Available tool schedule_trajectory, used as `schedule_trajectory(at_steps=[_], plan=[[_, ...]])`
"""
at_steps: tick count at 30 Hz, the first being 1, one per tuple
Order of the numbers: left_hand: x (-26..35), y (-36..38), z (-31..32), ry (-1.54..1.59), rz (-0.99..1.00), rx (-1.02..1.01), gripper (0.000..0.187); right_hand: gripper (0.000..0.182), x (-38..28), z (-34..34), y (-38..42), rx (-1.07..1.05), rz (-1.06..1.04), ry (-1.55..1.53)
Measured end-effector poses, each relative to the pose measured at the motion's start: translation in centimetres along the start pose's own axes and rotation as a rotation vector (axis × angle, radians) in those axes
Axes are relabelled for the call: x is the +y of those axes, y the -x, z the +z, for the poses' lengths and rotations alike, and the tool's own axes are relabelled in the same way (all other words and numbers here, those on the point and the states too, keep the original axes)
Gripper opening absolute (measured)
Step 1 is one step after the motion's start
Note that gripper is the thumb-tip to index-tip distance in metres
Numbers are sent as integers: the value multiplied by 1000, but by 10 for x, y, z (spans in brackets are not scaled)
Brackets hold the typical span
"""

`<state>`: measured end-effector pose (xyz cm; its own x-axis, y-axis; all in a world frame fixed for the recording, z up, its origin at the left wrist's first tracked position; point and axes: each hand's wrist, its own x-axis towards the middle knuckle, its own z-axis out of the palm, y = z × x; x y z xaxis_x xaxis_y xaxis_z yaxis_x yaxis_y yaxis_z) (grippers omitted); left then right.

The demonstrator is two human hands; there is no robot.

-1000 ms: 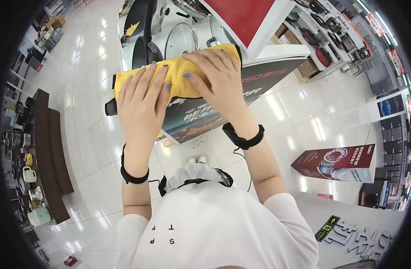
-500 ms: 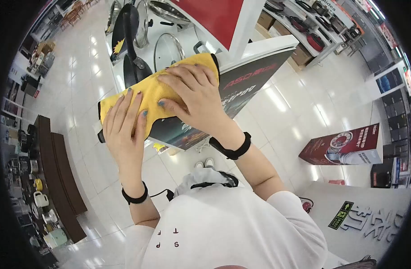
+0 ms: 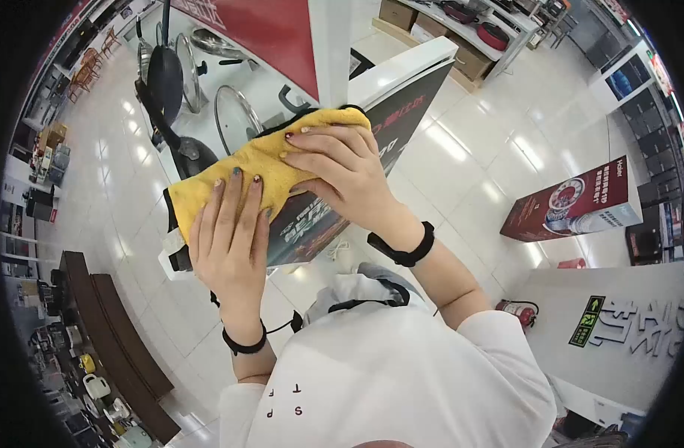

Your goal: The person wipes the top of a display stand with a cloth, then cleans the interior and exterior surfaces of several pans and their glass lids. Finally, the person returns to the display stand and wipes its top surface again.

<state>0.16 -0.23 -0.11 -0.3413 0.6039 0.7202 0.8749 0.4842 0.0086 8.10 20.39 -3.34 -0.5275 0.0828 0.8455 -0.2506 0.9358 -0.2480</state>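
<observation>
A yellow cloth (image 3: 260, 160) lies over the front edge of a white display stand (image 3: 401, 63) with a dark printed front panel (image 3: 319, 216). My left hand (image 3: 230, 239) presses flat on the cloth's lower left part, fingers spread upward. My right hand (image 3: 342, 172) lies on the cloth's upper right part with fingers pointing left. Both wrists wear black bands.
Black pans (image 3: 166, 78) and a glass lid (image 3: 233, 119) stand on the display behind the cloth. A red upright board (image 3: 267, 30) rises above. A red boxed sign (image 3: 573, 205) stands on the tiled floor at right, a fire extinguisher (image 3: 517, 310) nearby. Dark shelves with kettles (image 3: 95, 384) run along the left.
The view has tilted; both hands with the cloth have shifted down and left along the stand's edge. My left hand has slid lower on the cloth.
</observation>
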Motion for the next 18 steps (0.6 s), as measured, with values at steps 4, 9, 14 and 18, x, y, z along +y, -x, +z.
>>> schedule_trajectory(at_steps=[4, 9, 14, 18], plan=[[20, -12, 17, -18, 18, 14, 37, 38, 26, -20, 3, -4, -72, 52], [56, -12, 37, -136, 2, 24, 31, 26, 72, -36, 7, -29, -211, -80], [122, -31, 84, -184, -29, 76, 31, 18, 143, -72, -3, -76, -228, -129], [166, -70, 122, -160, -142, 94, 36, 30, 194, -111, -21, -191, -160, -186]])
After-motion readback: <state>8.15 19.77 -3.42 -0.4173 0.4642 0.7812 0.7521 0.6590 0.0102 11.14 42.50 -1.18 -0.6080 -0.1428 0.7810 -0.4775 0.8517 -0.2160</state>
